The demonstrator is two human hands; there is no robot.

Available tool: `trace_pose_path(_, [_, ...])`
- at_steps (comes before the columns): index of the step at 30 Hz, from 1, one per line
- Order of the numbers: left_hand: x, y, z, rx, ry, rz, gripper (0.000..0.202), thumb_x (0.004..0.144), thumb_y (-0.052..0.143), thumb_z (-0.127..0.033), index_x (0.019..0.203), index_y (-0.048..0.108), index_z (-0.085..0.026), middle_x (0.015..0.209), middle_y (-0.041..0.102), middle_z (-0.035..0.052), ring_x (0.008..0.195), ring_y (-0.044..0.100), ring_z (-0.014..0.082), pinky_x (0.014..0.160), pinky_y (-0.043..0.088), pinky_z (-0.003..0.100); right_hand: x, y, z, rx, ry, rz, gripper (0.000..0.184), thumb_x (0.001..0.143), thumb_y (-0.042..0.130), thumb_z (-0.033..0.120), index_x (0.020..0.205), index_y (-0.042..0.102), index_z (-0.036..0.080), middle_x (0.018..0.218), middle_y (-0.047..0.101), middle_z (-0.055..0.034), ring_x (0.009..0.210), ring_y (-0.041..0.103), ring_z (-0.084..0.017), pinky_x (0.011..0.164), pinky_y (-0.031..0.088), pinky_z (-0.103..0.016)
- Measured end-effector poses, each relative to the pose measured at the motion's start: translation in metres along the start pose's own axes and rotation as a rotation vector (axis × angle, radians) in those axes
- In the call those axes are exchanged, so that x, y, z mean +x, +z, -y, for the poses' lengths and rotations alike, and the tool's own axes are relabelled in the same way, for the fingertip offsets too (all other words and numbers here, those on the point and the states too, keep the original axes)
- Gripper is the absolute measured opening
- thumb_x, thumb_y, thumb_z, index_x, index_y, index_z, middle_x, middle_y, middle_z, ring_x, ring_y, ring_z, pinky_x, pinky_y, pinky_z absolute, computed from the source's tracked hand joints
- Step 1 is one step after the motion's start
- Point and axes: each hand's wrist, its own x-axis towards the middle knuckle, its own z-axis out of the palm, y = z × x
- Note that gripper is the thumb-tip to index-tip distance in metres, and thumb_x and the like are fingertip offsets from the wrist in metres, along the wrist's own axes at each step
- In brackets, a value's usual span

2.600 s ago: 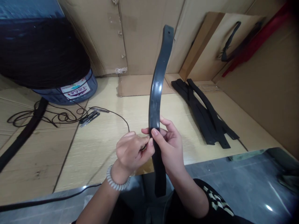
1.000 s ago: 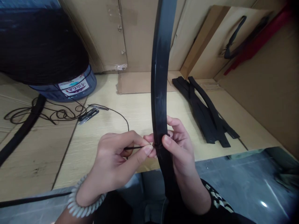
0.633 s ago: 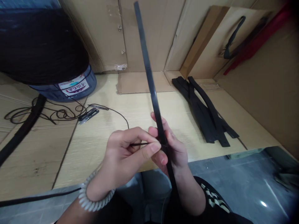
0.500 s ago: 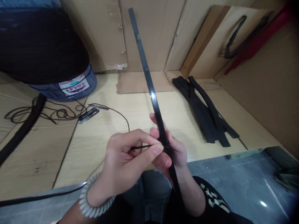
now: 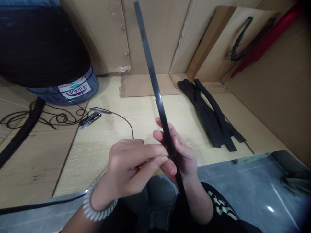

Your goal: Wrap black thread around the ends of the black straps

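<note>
A long black strap (image 5: pixel 150 68) stands nearly upright and edge-on in front of me, leaning left at the top. My right hand (image 5: pixel 181 152) is closed round its lower part, fingers behind it. My left hand (image 5: pixel 132 165) is pinched on a thin black cord where the cord meets the strap at about mid-height of my right hand. The cord (image 5: pixel 123 119) runs away across the wooden table (image 5: pixel 102 142) toward the left.
A big spool of black cord (image 5: pixel 46 51) stands at the back left, with loose cord loops (image 5: pixel 48 118) and thread snips (image 5: pixel 90 119) beside it. Several black straps (image 5: pixel 211 113) lie piled at the right. Cardboard walls (image 5: pixel 150 35) close in the back and right.
The strap has turned from flat-on to edge-on and its top has tipped left. My left hand has drawn in close to the strap, hiding the short stretch of cord seen before.
</note>
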Motion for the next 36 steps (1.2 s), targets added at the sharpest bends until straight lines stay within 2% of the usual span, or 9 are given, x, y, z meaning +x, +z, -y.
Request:
trace_pose_path(2, [-0.001,-0.001,0.000,-0.025,-0.021,0.014,0.014,0.088,0.056,-0.017,0.078,0.064,-0.024,0.060,0.067,-0.0063,0.047,0.055,0.0083,0.051,0.044,0.023,0.001,-0.001,-0.001,-0.081,-0.014,-0.031,0.031,0.079,0.066,0.033,0.108,0.060,0.025,0.100,0.071,0.0004,0.065,0.066,-0.008,0.059,0.056,-0.016])
trace_pose_path(5, [-0.004,0.000,-0.002,-0.015,-0.063,-0.034,0.014,0.088,0.057,-0.018,0.077,0.065,-0.024,0.060,0.067,-0.0068,0.047,0.055,0.0086,0.051,0.043,0.024,0.003,-0.004,-0.002,-0.115,-0.017,0.036,0.035,0.081,0.064,0.034,0.114,0.059,0.024,0.104,0.070,-0.0016,0.058,0.064,-0.008,0.061,0.058,-0.021])
trace_pose_path(7, [-0.005,0.000,-0.002,-0.001,-0.072,-0.055,0.013,0.087,0.058,-0.019,0.077,0.064,-0.024,0.059,0.067,-0.0068,0.047,0.054,0.0083,0.049,0.042,0.024,0.003,-0.006,-0.003,-0.089,-0.027,0.081,0.033,0.083,0.063,0.032,0.115,0.059,0.025,0.105,0.070,-0.0008,0.053,0.062,-0.006,0.062,0.058,-0.020])
trace_pose_path(12, [-0.006,0.002,-0.005,-0.044,-0.098,-0.096,0.010,0.088,0.057,-0.016,0.080,0.062,-0.020,0.062,0.068,-0.0066,0.050,0.056,0.0054,0.053,0.045,0.020,0.003,-0.008,-0.003,-0.067,-0.011,0.099,0.032,0.083,0.063,0.030,0.115,0.060,0.024,0.105,0.070,-0.0016,0.054,0.063,-0.006,0.059,0.056,-0.018])
trace_pose_path(16, [-0.004,0.003,-0.010,0.086,-0.029,-0.169,0.007,0.084,0.060,-0.012,0.083,0.061,-0.019,0.064,0.069,-0.0075,0.049,0.053,0.0033,0.055,0.045,0.018,0.004,-0.010,-0.004,-0.042,-0.018,0.130,0.030,0.086,0.061,0.027,0.116,0.061,0.025,0.107,0.070,-0.0009,0.052,0.062,-0.005,0.052,0.053,-0.014])
trace_pose_path(24, [0.000,0.003,-0.015,0.324,0.027,-0.238,0.012,0.082,0.063,-0.008,0.083,0.059,-0.019,0.061,0.066,-0.0091,0.050,0.053,0.0031,0.055,0.045,0.020,0.005,-0.013,-0.005,-0.003,-0.040,0.187,0.028,0.089,0.057,0.023,0.117,0.060,0.024,0.107,0.070,-0.0001,0.056,0.065,-0.005,0.053,0.054,-0.013])
trace_pose_path(26, [0.002,0.001,-0.016,0.365,0.062,-0.218,0.013,0.081,0.062,-0.007,0.084,0.059,-0.019,0.058,0.065,-0.0092,0.048,0.054,0.0040,0.052,0.043,0.022,0.005,-0.013,-0.005,-0.005,-0.037,0.183,0.027,0.089,0.058,0.022,0.116,0.061,0.024,0.107,0.070,-0.0001,0.057,0.066,-0.005,0.054,0.054,-0.013])
trace_pose_path(31, [0.008,-0.010,-0.021,0.394,0.097,-0.043,0.012,0.080,0.059,-0.007,0.084,0.062,-0.018,0.055,0.063,-0.0082,0.048,0.055,0.0062,0.048,0.040,0.025,0.003,-0.012,-0.005,0.016,-0.043,0.189,0.027,0.090,0.056,0.018,0.116,0.061,0.024,0.107,0.070,0.0012,0.061,0.068,-0.005,0.060,0.056,-0.013])
trace_pose_path(36, [0.008,-0.008,-0.018,0.414,0.078,-0.144,0.010,0.082,0.063,-0.010,0.086,0.060,-0.019,0.054,0.062,-0.0101,0.045,0.051,0.0034,0.050,0.042,0.022,0.005,-0.012,-0.005,-0.042,-0.061,0.155,0.031,0.086,0.061,0.021,0.117,0.059,0.022,0.103,0.071,-0.0013,0.056,0.067,-0.008,0.056,0.057,-0.016])
